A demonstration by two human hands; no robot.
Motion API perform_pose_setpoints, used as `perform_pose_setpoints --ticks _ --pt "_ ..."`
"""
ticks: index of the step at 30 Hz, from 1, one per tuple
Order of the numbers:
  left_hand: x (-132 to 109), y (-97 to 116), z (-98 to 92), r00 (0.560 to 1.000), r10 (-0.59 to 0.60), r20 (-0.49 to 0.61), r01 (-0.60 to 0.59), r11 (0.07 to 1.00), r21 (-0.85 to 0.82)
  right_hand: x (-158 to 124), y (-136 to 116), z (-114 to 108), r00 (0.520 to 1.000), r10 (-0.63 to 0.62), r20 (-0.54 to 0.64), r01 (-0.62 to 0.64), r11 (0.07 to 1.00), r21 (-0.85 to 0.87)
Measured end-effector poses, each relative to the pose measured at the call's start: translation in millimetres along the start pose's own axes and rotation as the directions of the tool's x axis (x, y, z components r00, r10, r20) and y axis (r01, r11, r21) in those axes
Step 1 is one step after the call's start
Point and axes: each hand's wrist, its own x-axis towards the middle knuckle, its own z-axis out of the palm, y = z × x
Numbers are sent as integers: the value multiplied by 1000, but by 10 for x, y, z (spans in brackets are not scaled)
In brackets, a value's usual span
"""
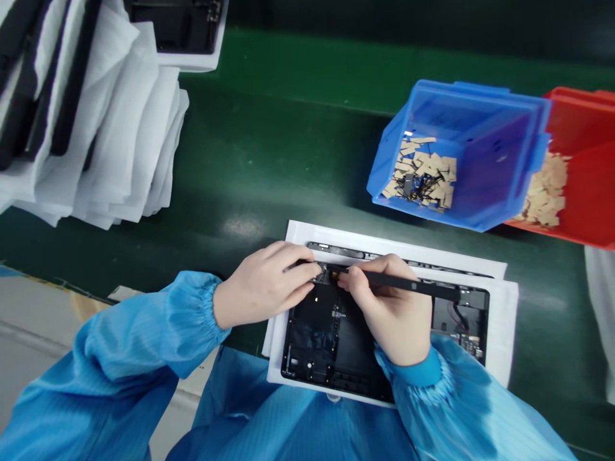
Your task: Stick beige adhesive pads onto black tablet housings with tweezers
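Observation:
A black device housing (360, 346) with small parts inside lies on white foam sheets (504, 320) near the front edge of the bench. My right hand (394, 307) is closed around black tweezers (408, 283), whose tips point into the housing's upper left corner. At that same corner, the fingertips of my left hand (269, 282) are drawn together on the housing's edge; whatever they pinch is too small to make out. Behind the housing, a narrow black strip (341, 250) rests on the foam.
A blue bin (480, 147) with small tan and black pieces stands at the back right, beside a red bin (586, 173) of tan pieces. White foam sheets with black parts (144, 141) are stacked at left. Another housing (177, 29) lies behind.

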Motion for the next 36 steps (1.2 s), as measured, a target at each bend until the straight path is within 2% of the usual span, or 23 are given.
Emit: perform_pose_setpoints --ticks 6,11,18,24,31,36 --pt "4 31 6 995 49 81 -65 977 205 -12 37 -2 999 -47 8 48 999 -22" --pt "-18 60 21 995 62 80 -83 955 285 -7 33 7 999 -46 20 45 999 22" --pt "-42 165 38 996 56 67 -79 906 417 -37 71 -59 1000 -13 2 14 999 -32" --pt "-45 157 54 997 47 64 -68 919 388 -17 52 -95 1000 29 12 -30 995 100" --pt "-62 104 91 995 83 46 -94 946 312 -10 50 -60 997 70 19 -72 990 118" --pt "7 92 57 992 57 111 -82 969 234 -5 53 -126 998 56 4 -56 994 88"
